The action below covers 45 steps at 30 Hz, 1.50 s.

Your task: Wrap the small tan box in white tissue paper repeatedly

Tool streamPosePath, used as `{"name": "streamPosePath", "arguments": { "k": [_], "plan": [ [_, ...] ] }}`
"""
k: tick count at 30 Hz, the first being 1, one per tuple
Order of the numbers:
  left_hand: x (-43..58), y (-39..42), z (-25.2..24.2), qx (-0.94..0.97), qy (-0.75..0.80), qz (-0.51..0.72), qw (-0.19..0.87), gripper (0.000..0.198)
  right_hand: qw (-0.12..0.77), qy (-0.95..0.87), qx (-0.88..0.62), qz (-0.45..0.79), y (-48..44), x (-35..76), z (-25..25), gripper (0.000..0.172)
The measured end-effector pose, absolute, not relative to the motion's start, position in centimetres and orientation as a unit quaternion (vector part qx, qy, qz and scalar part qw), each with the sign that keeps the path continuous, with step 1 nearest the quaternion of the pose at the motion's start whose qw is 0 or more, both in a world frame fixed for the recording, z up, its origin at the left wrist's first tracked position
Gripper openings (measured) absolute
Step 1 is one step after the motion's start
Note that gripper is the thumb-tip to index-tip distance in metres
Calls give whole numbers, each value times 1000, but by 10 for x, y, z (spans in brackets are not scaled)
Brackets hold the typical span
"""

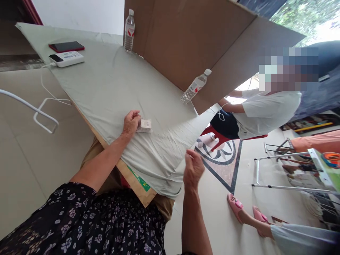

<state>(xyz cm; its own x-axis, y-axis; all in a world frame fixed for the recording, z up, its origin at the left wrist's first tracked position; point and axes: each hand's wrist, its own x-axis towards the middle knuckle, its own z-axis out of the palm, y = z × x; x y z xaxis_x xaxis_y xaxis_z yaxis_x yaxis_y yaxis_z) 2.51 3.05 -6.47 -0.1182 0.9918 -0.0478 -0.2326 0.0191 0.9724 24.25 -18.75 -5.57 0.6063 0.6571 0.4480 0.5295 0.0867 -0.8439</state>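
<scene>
On the cloth-covered table [106,85], near its front edge, rests a small pale box [146,125] with what looks like clear wrap around it. My left hand [130,124] is closed at the left side of this box, its fingers curled against it. My right hand [193,168] is raised beside the table's right corner, apart from the box. Its fingers are drawn together, with thumb and forefinger in a pinch; anything between them is too small or hidden to make out.
Two water bottles, one upright [129,32] and one appearing tilted [196,86], stand by a large cardboard screen [186,39]. A phone [66,46] and a white power bank [66,58] with a cable lie far left. Another person [268,109] sits behind the screen.
</scene>
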Motion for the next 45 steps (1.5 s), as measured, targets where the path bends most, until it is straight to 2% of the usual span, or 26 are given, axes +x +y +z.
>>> {"name": "streamPosePath", "arguments": {
  "k": [2,5,9,11,14,17,24,30,37,45],
  "plan": [
    [24,30,-64,410,479,573,522,33,548,-534,-640,72,-149,225,-47,17],
    [21,27,-64,444,480,558,511,37,491,-627,-595,110,-92,206,-46,24],
    [18,24,-63,480,490,528,500,45,376,-740,-531,171,-36,198,-49,73],
    [17,23,-63,498,491,523,487,45,328,-772,-510,189,-19,197,-49,79],
    [16,23,-63,517,489,524,468,43,295,-795,-490,202,-5,195,-51,61],
    [16,20,-61,520,490,526,461,42,316,-794,-482,196,-3,191,-57,45],
    [18,15,-56,479,477,545,496,39,352,-778,-501,142,-18,183,-73,49],
    [19,12,-53,476,480,547,493,35,331,-800,-491,100,-21,183,-70,30],
    [18,11,-51,479,483,539,497,34,354,-803,-476,57,-30,182,-61,19],
    [19,12,-50,464,482,547,503,33,428,-778,-455,65,-33,185,-59,25]
  ]
}}
